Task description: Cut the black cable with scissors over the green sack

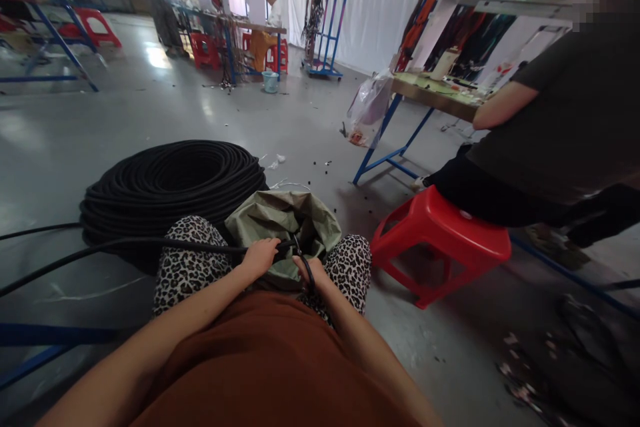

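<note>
Head: both hands (260,255) (311,271) grip thin black cable (150,242).

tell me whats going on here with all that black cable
A seated person holds a black cable in the left hand, over a green bag between the knees. The right hand grips a looped bit of cable at the bag's mouth. The cable leads off to the left, beside a big black coil on the floor. Another person sits on a red stool to the right.
</note>
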The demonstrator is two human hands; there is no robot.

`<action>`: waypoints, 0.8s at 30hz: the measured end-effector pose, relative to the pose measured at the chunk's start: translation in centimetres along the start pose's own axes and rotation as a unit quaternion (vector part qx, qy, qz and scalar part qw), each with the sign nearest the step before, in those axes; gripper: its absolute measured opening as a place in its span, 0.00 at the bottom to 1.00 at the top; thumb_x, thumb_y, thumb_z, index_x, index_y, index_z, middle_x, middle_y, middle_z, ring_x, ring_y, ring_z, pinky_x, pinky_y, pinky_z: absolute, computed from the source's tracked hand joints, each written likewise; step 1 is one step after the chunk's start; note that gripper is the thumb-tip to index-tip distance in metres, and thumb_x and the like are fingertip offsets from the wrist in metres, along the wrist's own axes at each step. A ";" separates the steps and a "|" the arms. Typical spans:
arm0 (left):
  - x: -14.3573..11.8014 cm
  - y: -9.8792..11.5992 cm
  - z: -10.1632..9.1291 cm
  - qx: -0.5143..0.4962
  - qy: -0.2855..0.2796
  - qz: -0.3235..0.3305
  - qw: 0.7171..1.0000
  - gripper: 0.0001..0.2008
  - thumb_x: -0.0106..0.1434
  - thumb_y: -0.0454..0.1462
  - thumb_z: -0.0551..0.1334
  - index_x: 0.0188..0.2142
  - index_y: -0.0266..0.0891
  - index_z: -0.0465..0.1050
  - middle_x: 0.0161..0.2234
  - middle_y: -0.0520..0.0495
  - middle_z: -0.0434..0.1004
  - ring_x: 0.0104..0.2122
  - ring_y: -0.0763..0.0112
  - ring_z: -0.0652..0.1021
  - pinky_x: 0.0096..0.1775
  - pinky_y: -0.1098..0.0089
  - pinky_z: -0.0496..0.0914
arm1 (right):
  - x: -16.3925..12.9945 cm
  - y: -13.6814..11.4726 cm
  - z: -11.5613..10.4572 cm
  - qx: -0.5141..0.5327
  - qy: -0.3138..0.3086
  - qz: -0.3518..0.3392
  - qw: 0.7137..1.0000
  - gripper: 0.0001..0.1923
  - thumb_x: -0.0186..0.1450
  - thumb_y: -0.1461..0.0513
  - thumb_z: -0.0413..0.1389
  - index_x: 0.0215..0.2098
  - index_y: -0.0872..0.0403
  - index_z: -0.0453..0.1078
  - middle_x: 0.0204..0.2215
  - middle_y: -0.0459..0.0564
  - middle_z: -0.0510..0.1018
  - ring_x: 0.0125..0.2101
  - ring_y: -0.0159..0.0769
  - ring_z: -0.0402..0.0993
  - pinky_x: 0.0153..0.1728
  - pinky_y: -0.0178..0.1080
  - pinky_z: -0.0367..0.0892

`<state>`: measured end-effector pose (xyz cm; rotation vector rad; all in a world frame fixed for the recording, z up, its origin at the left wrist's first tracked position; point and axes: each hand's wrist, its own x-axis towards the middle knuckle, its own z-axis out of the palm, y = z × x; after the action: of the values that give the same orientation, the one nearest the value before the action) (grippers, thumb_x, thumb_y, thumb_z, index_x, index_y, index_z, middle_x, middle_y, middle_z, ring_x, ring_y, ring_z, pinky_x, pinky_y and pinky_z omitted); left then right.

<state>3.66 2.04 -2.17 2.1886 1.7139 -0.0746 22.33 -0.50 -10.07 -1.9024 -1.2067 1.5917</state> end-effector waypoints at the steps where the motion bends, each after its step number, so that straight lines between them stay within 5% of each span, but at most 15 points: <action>1: 0.0 0.0 0.0 0.000 -0.003 -0.001 1.000 0.18 0.74 0.32 0.58 0.61 0.40 0.75 0.56 0.37 0.84 0.56 0.58 0.83 0.56 0.62 0.72 | 0.0 0.0 0.0 -0.002 0.002 0.003 1.000 0.28 0.75 0.45 0.59 0.23 0.53 0.66 0.14 0.44 0.68 0.12 0.29 0.63 0.13 0.30 0.59; 24: 0.1 -0.6 0.1 0.003 -0.044 -0.025 0.999 0.16 0.74 0.32 0.58 0.58 0.40 0.77 0.55 0.35 0.85 0.55 0.58 0.83 0.55 0.64 0.73 | 0.0 -0.6 0.0 -0.037 -0.026 0.017 0.999 0.26 0.74 0.50 0.61 0.22 0.53 0.66 0.13 0.44 0.67 0.11 0.30 0.63 0.12 0.32 0.58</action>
<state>3.09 2.19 -2.47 2.1139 1.7225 -0.1865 22.14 -0.21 -9.60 -1.9472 -1.2781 1.6457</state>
